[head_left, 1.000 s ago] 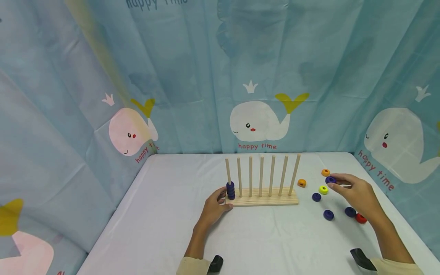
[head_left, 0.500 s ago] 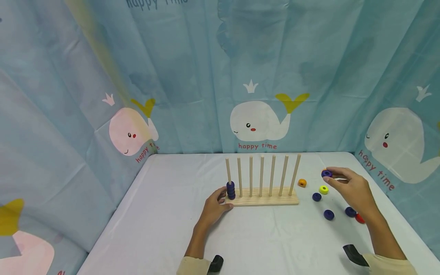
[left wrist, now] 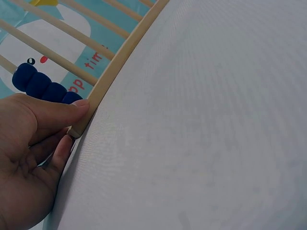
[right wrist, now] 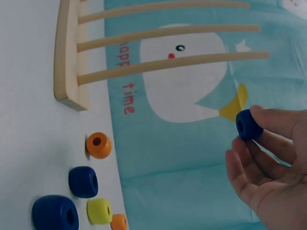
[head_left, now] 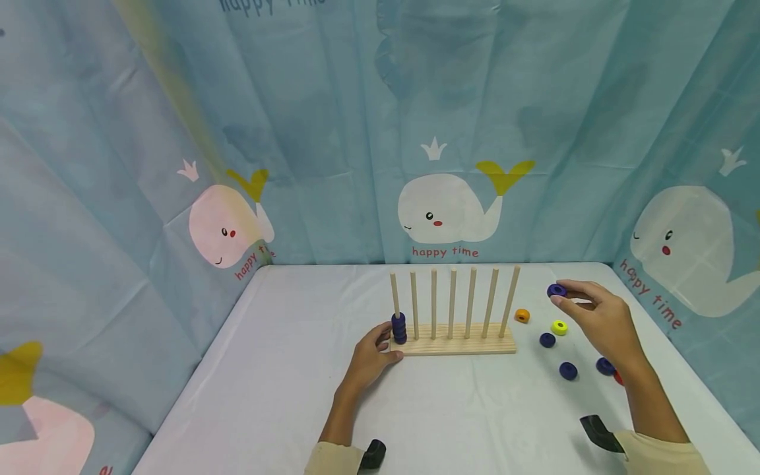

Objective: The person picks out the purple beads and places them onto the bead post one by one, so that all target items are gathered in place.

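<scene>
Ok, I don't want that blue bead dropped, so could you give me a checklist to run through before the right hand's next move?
1. Blue bead pinched by the right hand: ok.
2. Bead lifted off the tabletop: ok.
3. Base steadied: ok, the left hand grips its left end.
4. Room on the leftmost peg: ok, bare wood shows above the stacked blue beads.
5. Bead lined up over a peg: not ok, it is right of them all.
6. Firmness of the pinch: cannot tell.
</scene>
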`<control>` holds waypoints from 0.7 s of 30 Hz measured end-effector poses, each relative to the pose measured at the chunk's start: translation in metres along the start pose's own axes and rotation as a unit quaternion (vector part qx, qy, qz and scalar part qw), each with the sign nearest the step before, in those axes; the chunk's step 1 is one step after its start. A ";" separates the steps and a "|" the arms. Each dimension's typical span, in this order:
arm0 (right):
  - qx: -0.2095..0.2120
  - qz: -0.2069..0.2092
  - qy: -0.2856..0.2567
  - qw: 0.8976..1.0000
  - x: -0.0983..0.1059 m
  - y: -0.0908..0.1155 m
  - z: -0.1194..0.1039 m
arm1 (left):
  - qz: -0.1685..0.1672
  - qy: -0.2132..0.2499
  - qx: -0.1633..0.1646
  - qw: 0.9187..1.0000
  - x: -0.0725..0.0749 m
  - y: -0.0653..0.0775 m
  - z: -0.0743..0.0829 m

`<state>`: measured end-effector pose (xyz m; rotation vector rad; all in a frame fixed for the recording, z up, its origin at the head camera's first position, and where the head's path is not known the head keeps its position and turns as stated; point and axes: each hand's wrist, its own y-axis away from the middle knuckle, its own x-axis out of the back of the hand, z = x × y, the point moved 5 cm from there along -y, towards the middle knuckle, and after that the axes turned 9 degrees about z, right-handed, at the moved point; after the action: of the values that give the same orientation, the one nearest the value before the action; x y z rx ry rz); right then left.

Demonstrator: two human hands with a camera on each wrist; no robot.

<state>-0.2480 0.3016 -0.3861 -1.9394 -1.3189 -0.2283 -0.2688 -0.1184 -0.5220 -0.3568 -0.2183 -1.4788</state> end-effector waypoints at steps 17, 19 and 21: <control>0.029 0.036 -0.051 0.998 -0.005 -0.003 -0.035 | 0.003 -0.001 0.011 1.000 -0.001 -0.001 -0.001; 0.035 0.037 -0.056 0.997 -0.006 -0.003 -0.039 | 0.002 -0.003 0.010 1.000 -0.001 -0.001 -0.001; 0.039 0.038 -0.058 0.997 -0.008 -0.003 -0.042 | 0.002 -0.004 0.011 1.000 -0.001 -0.001 -0.001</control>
<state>-0.2430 0.2681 -0.3594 -1.9564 -1.3063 -0.0269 -0.2699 -0.1181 -0.5231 -0.3454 -0.2401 -1.4701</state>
